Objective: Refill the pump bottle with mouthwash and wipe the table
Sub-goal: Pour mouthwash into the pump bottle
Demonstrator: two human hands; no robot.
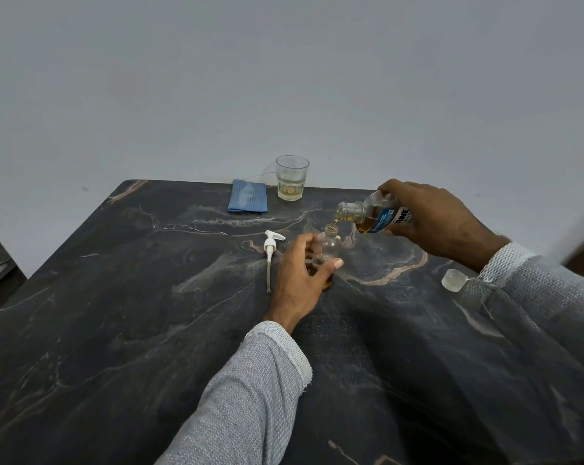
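Observation:
A small clear pump bottle (329, 242) stands upright on the dark marble table (149, 330), its neck uncovered and amber liquid at its bottom. My left hand (299, 280) grips its lower body. My right hand (431, 219) holds the mouthwash bottle (367, 216) tilted to the left, mouth just above the small bottle's neck, and a thin amber stream falls in. The white pump head (270, 245) with its tube lies on the table left of the bottle. A folded blue cloth (248, 196) lies at the far edge.
A glass tumbler (292, 177) with a little yellowish liquid stands beside the cloth near the wall. A clear cap (453, 280) sits on the table under my right sleeve. A pale wall rises behind the table; the table's left edge drops to the floor.

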